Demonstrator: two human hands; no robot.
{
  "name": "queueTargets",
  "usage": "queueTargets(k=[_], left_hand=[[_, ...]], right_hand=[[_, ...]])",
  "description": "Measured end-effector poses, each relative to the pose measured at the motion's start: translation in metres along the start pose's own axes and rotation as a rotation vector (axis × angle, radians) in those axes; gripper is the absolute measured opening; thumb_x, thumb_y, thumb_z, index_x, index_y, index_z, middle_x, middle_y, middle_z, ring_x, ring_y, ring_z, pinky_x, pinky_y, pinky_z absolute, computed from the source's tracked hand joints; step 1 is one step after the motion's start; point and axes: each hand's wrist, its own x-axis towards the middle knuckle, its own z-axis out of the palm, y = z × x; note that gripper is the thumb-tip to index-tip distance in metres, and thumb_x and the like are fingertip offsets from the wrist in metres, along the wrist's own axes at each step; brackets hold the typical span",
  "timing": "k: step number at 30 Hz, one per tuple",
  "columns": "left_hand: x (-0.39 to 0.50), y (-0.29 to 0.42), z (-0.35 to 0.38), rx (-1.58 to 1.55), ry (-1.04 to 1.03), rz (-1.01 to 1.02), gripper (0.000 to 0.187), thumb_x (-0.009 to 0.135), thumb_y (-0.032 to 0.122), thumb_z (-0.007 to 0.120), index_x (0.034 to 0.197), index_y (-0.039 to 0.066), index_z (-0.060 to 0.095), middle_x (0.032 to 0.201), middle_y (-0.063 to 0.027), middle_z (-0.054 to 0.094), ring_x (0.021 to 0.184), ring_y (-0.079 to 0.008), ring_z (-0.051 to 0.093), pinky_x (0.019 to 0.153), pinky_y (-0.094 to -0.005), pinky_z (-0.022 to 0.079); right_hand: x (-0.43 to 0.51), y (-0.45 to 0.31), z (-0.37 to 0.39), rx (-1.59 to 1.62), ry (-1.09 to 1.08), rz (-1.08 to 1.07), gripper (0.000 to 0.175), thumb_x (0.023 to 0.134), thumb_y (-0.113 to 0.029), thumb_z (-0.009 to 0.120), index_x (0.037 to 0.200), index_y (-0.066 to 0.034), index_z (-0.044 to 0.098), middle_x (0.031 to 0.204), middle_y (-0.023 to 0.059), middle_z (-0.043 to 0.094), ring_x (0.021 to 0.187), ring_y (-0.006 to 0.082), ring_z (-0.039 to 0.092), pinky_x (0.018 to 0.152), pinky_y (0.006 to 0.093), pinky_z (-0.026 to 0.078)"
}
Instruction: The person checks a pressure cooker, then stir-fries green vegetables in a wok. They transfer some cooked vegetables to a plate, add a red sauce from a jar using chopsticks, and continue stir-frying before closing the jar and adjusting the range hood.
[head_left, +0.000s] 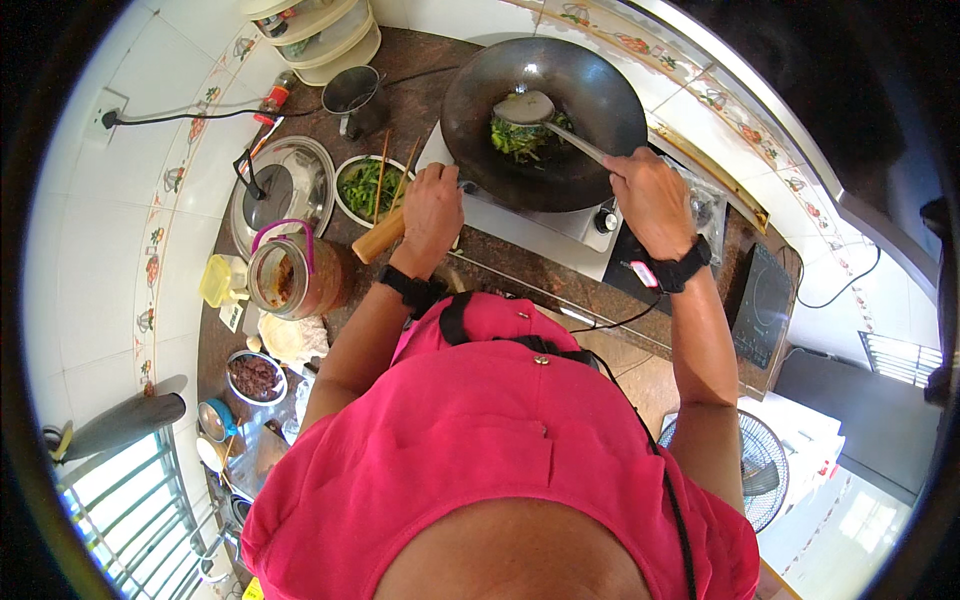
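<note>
A dark wok (592, 97) sits on a gas stove (540, 244), with chopped green vegetables (517, 147) at its bottom. My right hand (651, 199) grips the handle of a metal cooking ladle (525, 109), whose head rests over the greens. My left hand (433, 214) is closed round the wooden handle (379, 236) at the wok's left side. Just left of that hand stands a white-rimmed bowl (341, 196) of green vegetables, with wooden chopsticks (381, 176) lying across it. Both wrists wear black bands.
Left of the bowl lie a glass pot lid (324, 161) and a large jar with a purple handle (319, 277). A dark metal mug (360, 90) stands behind. Nearer are a bowl of dark red food (259, 379) and an induction cooktop (763, 304) at right.
</note>
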Motion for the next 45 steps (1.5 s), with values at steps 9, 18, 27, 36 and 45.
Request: queueTargets(k=[9,18,27,36,45], left_hand=[[0.0,0.002,0.0,-0.069,-0.077,-0.097,0.034,0.083,0.003,0.07,0.117,0.002,0.064,0.109,-0.0172,0.062,0.104,-0.0392,0.06,0.091,-0.0488,0.049],[-0.012,0.004,-0.003,-0.193,0.14,0.021,0.022,0.079,0.004,0.066,0.1,0.002,0.063,0.104,-0.0175,0.063,0.101,-0.0378,0.061,0.088,-0.0469,0.048],[-0.071,0.012,-0.032,-0.423,0.056,0.185,0.02,0.081,0.012,0.073,0.097,0.003,0.066,0.097,-0.0144,0.065,0.093,-0.0363,0.064,0.078,-0.046,0.054],[-0.178,-0.018,-0.041,-0.223,-0.112,-0.407,0.01,0.084,0.015,0.069,0.09,0.007,0.068,0.087,-0.0147,0.066,0.083,-0.0392,0.066,0.073,-0.0482,0.054],[-0.27,-0.094,-0.101,0.224,0.402,-1.104,0.041,0.082,0.016,0.077,0.117,0.0,0.064,0.114,-0.024,0.064,0.104,-0.042,0.063,0.087,-0.0478,0.053]], right_hand=[[-0.023,0.008,0.004,0.016,-0.014,-0.027,0.018,0.087,-0.009,0.066,0.1,-0.0086,0.078,0.091,0.0217,0.068,0.08,0.0403,0.069,0.073,0.048,0.056],[-0.052,0.018,0.084,0.077,-0.014,0.05,0.039,0.087,-0.01,0.07,0.125,-0.0075,0.067,0.101,0.0189,0.067,0.089,0.0388,0.068,0.073,0.0465,0.055],[-0.061,0.001,0.074,-0.031,0.071,-0.164,0.044,0.087,-0.01,0.072,0.129,-0.0022,0.063,0.117,0.02,0.066,0.11,0.0382,0.062,0.094,0.0469,0.048],[-0.053,-0.087,0.114,0.535,-0.588,-0.545,0.023,0.091,-0.012,0.068,0.112,-0.0057,0.073,0.102,0.0151,0.072,0.096,0.0343,0.067,0.085,0.0427,0.053],[-0.038,-0.162,0.167,0.491,-0.67,-0.798,0.027,0.088,-0.013,0.067,0.113,-0.0039,0.072,0.1,0.0155,0.071,0.096,0.0356,0.066,0.084,0.0442,0.053]])
